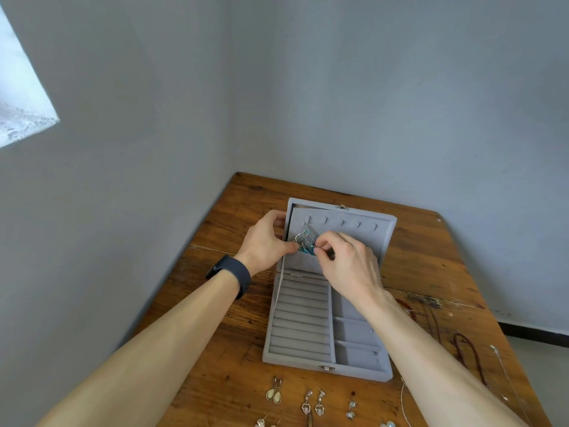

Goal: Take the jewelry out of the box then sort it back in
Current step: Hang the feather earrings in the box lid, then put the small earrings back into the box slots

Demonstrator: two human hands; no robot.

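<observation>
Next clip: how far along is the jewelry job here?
Emptying looks done: the ring rolls in the jewelry box show nothing. In hand: the left hand grips the lid while the right hand pinches a turquoise-and-silver piece at the lid's leftmost hook. Left: the earrings along the table's near edge and the necklaces to the right are not yet sorted in.

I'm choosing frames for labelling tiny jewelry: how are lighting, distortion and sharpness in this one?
Head view: soft, even daylight, with a blown-out bright patch upper left; the wide-angle lens stretches the forearms and splays the table edges; no glare on the jewelry box; left hand, right hand and the turquoise piece look fairly sharp; the earrings at the bottom edge are small and soft.
</observation>
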